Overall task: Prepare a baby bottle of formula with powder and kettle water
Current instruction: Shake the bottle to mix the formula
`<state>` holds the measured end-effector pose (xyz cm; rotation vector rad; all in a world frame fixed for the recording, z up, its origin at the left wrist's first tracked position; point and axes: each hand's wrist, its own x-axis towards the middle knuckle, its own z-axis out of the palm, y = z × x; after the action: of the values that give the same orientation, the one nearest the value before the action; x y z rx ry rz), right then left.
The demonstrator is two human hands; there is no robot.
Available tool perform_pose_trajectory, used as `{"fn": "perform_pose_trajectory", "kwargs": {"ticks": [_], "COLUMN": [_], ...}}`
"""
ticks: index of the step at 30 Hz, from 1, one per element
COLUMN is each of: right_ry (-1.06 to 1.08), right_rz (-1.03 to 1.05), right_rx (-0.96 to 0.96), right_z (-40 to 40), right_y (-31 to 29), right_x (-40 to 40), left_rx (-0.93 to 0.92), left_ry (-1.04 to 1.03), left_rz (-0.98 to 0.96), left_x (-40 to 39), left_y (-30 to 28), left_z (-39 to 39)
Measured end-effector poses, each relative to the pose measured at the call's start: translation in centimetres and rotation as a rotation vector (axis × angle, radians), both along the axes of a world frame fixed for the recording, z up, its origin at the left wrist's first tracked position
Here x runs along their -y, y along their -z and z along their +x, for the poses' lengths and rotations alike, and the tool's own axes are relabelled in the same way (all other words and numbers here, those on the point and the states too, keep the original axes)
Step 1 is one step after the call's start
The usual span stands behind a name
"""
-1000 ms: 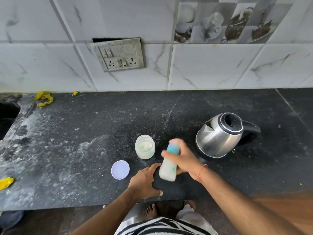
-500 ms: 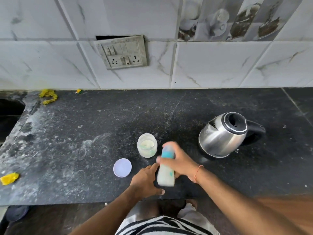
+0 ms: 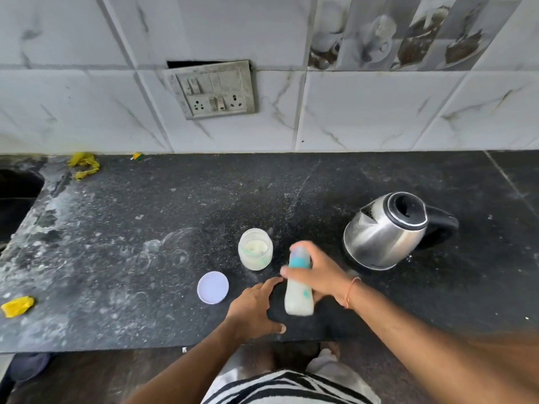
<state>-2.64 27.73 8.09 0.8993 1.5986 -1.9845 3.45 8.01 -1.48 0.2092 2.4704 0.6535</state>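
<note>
Here, head view, the only one. The right hand (image 3: 316,277) grips the bottle (image 3: 299,290) around its upper part, fingers curled round it. The bottle stands roughly upright, held above the counter (image 3: 145,217) near its front edge; whether its base touches the stone I cannot tell. Its outline is blurred. The top is blue-teal, and the body is pale with milky white content. An orange thread (image 3: 351,291) circles the right wrist.

The left hand (image 3: 253,309) lies flat on the counter just left of the bottle, fingers straight and spread, holding nothing. Its forefinger points toward the bottle's side; a small gap shows between them.

The jar (image 3: 255,248) stands open behind the left hand, just left of the bottle's top, with pale powder inside. Its lid (image 3: 213,287), round and lilac-white, lies flat on the counter to the front left of the jar, apart from it.

The kettle (image 3: 388,231), steel with black lid and handle, stands to the right of the bottle, spout facing left, handle to the right.

White dust smears the left half of the counter. Yellow scraps (image 3: 17,306) lie at the left edge and at the back left corner. A switch plate (image 3: 214,90) hangs tilted on the tiled wall.
</note>
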Motion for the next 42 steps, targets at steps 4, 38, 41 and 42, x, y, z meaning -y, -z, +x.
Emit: {"fn": "perform_pose_trajectory", "kwargs": {"ticks": [4,38,41,42], "right_ry": [0.107,0.053,0.086,0.061], "right_rz": [0.13,0.063,0.014,-0.025], "right_rx": [-0.165,-0.094,-0.078,-0.004], "right_z": [-0.5,0.7,-0.2,-0.3], "right_y": [0.4,0.9,0.8,0.4], "right_x": [-0.9,-0.8,-1.4,-1.1], "left_rx": [0.003,-0.04,-0.021,-0.021], "left_ry": [0.007,-0.028,-0.037,-0.042], "left_rz": [0.01,0.011,0.017,0.015], "left_x": [-0.1,0.2,-0.2,-0.1], "left_y": [-0.2,0.5,0.5,0.4], "left_z": [-0.2,0.7,0.8,0.9]}}
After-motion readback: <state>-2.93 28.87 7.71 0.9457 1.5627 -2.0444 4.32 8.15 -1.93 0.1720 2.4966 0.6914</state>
